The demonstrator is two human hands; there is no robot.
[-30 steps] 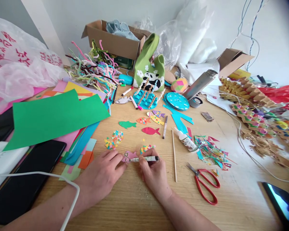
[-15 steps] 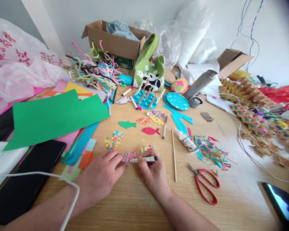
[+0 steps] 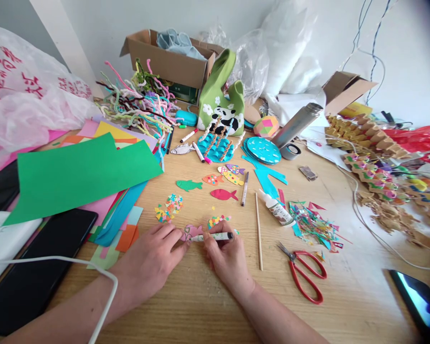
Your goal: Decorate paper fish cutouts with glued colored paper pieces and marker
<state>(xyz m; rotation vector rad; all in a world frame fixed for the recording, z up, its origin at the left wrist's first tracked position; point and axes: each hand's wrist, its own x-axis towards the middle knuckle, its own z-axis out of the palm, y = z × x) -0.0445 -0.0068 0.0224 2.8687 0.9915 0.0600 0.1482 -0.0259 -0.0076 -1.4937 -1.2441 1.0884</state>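
Note:
A small pink paper fish [image 3: 193,231] with dark drawn lines lies on the table in front of me. Fingertips of my left hand [image 3: 156,258] are closed on its left end and hold it down. In my right hand [image 3: 228,263], pinched between thumb and fingers, is a marker pen [image 3: 220,236], white with a dark end. Its tip points left and meets the fish. Beyond the hands are finished-looking paper fish: a green one [image 3: 188,185], a red one [image 3: 224,194] and several dotted ones. Paper confetti [image 3: 174,203] sits in small piles close to both hands.
Right of my hands are a wooden stick [image 3: 258,231], red-handled scissors [image 3: 304,274], a glue bottle [image 3: 277,209] and paper scraps [image 3: 317,224]. Green paper [image 3: 82,177] and phones lie left, with a white cable [image 3: 109,296] crossing my left forearm. A panda bag [image 3: 222,102] stands behind.
The marker pen in my right hand has shifted very slightly left. My left hand stays on the fish, and the other things look unmoved.

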